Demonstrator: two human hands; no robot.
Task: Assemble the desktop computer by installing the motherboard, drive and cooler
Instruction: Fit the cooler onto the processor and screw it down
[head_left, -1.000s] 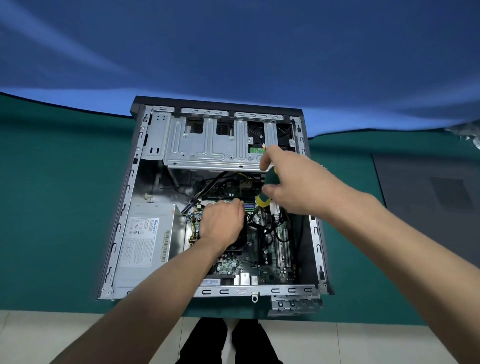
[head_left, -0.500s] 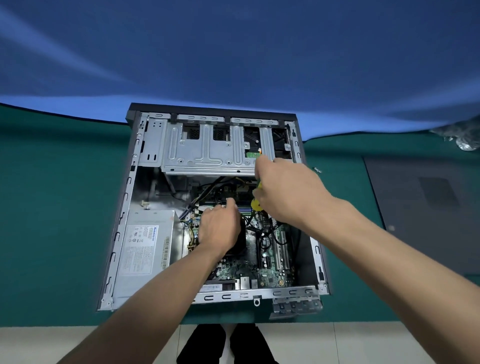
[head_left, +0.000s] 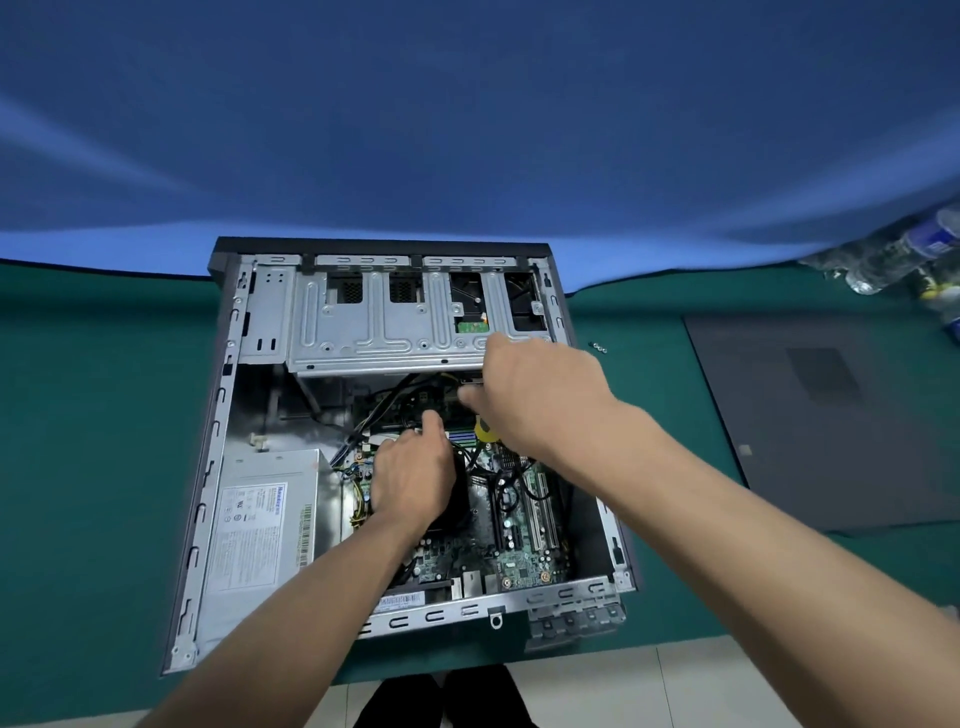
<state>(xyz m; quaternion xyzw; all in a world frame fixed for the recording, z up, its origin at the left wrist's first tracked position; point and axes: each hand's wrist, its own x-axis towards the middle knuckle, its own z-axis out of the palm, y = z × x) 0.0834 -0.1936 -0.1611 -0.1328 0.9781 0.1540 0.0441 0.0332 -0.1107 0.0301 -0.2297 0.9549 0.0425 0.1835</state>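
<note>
Computer case (head_left: 218, 467), laid open on its side, is seen on the green worktop (head_left: 93, 415), with a blue cloth (head_left: 467, 130) hung behind it. A dark side panel (head_left: 831, 426) is laid flat on the worktop to the right, well apart from the case. Inside the case, a drive cage (head_left: 374, 322) is fitted at the far end, a power supply (head_left: 260, 519) at the near left, and the motherboard (head_left: 524, 540) at the near right. The black cooler (head_left: 460, 499) is seated on the motherboard and is covered by the left hand (head_left: 413, 480), whose fingers are curled over it. A yellow-handled screwdriver (head_left: 485, 430) is gripped in the right hand (head_left: 540, 400), just beyond the cooler. A few small screws (head_left: 597, 347) are seen on the worktop just right of the case.
</note>
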